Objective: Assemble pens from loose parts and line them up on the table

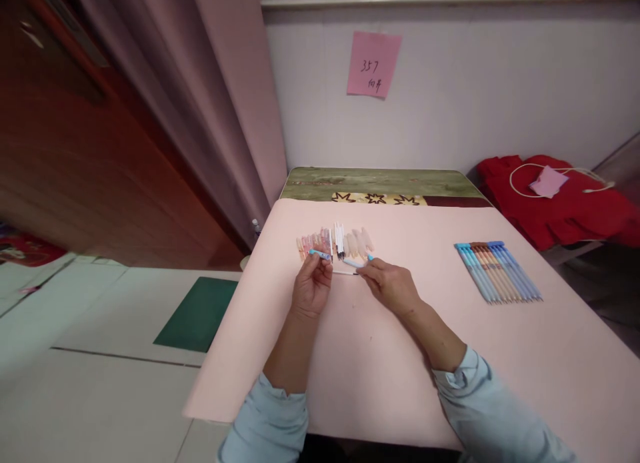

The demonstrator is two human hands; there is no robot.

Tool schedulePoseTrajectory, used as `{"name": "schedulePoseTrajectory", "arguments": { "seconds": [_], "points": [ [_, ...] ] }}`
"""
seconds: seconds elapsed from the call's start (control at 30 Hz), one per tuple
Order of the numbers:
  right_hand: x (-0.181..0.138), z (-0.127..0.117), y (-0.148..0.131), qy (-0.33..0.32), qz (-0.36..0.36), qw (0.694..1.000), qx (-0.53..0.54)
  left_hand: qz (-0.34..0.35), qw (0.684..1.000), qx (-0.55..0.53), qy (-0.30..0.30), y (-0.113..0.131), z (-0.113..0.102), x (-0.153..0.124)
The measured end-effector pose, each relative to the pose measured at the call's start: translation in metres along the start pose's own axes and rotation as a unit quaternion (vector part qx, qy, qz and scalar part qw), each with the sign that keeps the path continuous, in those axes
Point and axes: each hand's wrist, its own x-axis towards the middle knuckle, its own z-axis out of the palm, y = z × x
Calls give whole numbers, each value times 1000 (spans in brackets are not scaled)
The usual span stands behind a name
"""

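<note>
My left hand (311, 286), palm turned up, pinches a short blue pen part (320, 254) between thumb and fingers. Close to it, my right hand (393, 286) is closed on a pale blue pen barrel (353, 263) that points left. A thin white refill (345, 273) with a dark tip lies between the two hands; whether a finger touches it I cannot tell. Just beyond the hands is a row of pinkish patterned pen parts (313, 239), a bundle of white refills (340, 239) and several pale translucent pen parts (360, 241).
Several whole pens (497, 273), blue, beige and light blue, lie side by side on the right of the pink-covered table (380, 383). A red cloth (590, 209) with a white cable is beyond the right edge. A curtain (235, 83) hangs at the left.
</note>
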Motion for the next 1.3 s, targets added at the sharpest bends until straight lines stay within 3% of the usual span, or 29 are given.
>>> {"name": "schedulePoseTrajectory", "arguments": {
  "seconds": [0.4,0.5,0.6,0.73,0.8,0.9,0.97,1.03,1.3],
  "points": [
    [3,-1,-8,-34,17,997,-61,-8,1000,16,3,-2,4,-1],
    [3,-3,-10,-14,50,998,-29,-11,1000,15,-2,-4,3,0],
    [3,-3,-9,45,92,992,70,-12,1000,22,-6,-6,1,1],
    [5,-2,-9,130,144,945,262,-22,998,58,-27,-11,-1,0],
    [6,-2,-12,151,197,892,378,-30,996,72,-37,-14,-1,-1],
    [7,-7,-21,167,251,788,536,-40,994,83,-51,-19,-1,-4],
    [6,-11,-27,166,258,747,589,-49,993,91,-60,-21,0,-6],
    [4,-14,-30,163,256,740,600,-57,992,97,-64,-23,2,-8],
    [2,-10,-24,174,209,773,573,-104,989,97,-46,-28,5,-11]
  ]
}}
